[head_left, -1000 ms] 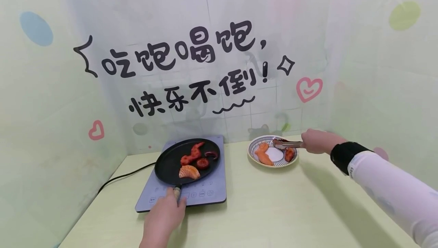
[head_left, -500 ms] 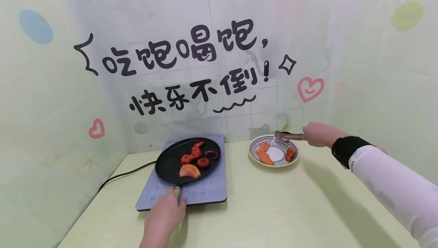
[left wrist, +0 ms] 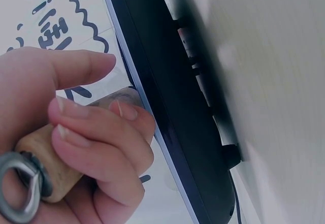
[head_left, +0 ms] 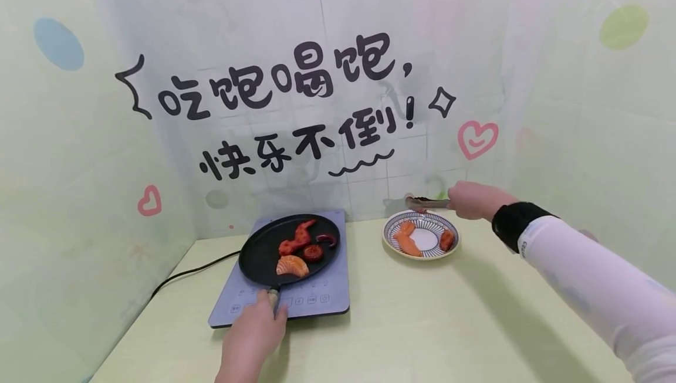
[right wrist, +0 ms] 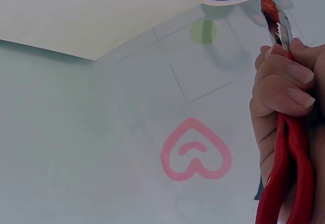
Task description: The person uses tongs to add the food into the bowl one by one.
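Note:
My left hand (head_left: 254, 327) grips the frying pan's wooden handle (left wrist: 62, 176), fingers curled round it. In the black frying pan (head_left: 259, 257) lie a red chicken wing (head_left: 300, 237), a salmon slice (head_left: 292, 265), a round reddish slice (head_left: 313, 252) and a curled dark-red piece (head_left: 328, 238). My right hand (head_left: 475, 200) holds red-handled tongs (right wrist: 279, 176), whose metal tips pinch a dark reddish piece of food (right wrist: 270, 9). In the head view, the tongs' tips overlap the back rim of a patterned plate (head_left: 422, 257). Orange salmon (head_left: 408, 245) and a small red-brown piece (head_left: 446, 239) lie on that plate.
Under the pan is a grey-blue induction cooker (head_left: 338, 292); its black cord (head_left: 198, 268) runs off to the left. Printed wall sheets (head_left: 296, 195) stand behind and at both sides of the pale table (head_left: 401, 324).
The right hand has lifted the tongs and the pinched piece up off the plate, then moved them left over its back rim. The left hand stays on the pan handle.

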A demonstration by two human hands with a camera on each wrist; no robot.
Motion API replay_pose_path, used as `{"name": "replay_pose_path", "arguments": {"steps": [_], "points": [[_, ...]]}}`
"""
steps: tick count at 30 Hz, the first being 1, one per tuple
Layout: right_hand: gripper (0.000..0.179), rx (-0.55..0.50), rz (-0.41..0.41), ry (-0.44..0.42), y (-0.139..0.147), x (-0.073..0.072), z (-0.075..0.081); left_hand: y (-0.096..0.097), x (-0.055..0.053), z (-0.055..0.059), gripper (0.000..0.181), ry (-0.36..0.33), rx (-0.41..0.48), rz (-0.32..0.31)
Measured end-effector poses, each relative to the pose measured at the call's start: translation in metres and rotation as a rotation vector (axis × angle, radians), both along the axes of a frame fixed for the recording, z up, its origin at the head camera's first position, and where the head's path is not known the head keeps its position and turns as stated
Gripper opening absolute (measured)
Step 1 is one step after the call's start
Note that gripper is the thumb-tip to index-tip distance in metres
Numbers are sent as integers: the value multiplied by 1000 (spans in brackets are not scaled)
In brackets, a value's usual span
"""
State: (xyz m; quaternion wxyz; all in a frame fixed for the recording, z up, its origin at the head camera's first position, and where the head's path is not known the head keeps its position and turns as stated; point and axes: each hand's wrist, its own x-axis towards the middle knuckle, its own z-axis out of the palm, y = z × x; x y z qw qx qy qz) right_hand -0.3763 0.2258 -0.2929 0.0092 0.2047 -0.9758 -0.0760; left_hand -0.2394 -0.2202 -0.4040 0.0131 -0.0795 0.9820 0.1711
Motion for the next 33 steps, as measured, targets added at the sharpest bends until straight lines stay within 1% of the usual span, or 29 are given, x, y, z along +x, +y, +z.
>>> {"name": "replay_pose_path", "arguments": {"steps": [5,10,15,19,26,29,33], "points": [[21,-5,41,28,-23,-3,8,0,1,-2,74,10,1,-1],[21,-8,63,24,-47,-5,17,1,1,-1,72,20,2,-6],[20,-20,85,14,-72,-2,25,2,1,0,73,17,-1,-4],[21,-44,94,11,-90,0,27,2,1,1,72,20,1,-1],[21,-61,136,43,-115,1,27,1,1,-1,75,13,1,1],[21,-89,152,48,-124,2,23,0,0,-2,76,8,2,6],[22,-82,166,88,-136,2,15,1,0,-3,76,12,2,8]]}}
